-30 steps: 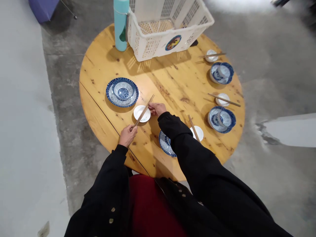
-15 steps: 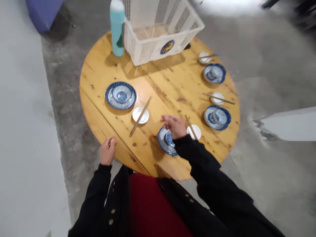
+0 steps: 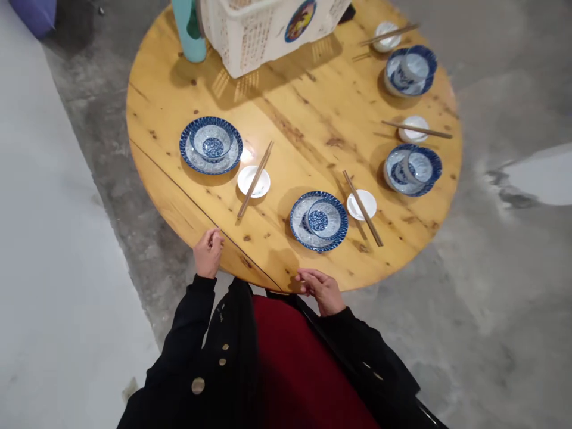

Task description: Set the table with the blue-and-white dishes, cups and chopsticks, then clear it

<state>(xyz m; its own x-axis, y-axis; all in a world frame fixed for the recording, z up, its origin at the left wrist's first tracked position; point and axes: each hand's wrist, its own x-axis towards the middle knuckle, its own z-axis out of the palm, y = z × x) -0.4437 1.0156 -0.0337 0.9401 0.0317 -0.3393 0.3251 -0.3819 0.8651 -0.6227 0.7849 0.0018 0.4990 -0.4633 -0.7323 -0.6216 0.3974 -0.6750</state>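
Observation:
My left hand (image 3: pixel 208 252) hovers at the near edge of the round wooden table (image 3: pixel 290 125), fingers curled loosely with nothing in them. At the table's near rim my right hand (image 3: pixel 319 289) holds nothing, its fingers slightly bent and apart. A pair of chopsticks (image 3: pixel 254 179) lies across a small white saucer (image 3: pixel 253 181) just beyond my left hand. A blue patterned plate with a bowl (image 3: pixel 319 220) stands in front of my right hand. Another plate with a bowl (image 3: pixel 211 144) sits to the left.
A second saucer (image 3: pixel 361 204) with chopsticks (image 3: pixel 363 208) lies right of the near plate. Two more bowl, saucer and chopstick sets (image 3: pixel 413 170) line the right side. A white plastic basket (image 3: pixel 263 27) and a teal bottle (image 3: pixel 188 30) stand at the back. Concrete floor surrounds the table.
Both hands let go of the chopsticks and saucer and drew back to the table's near edge. The camera has tilted down and closer.

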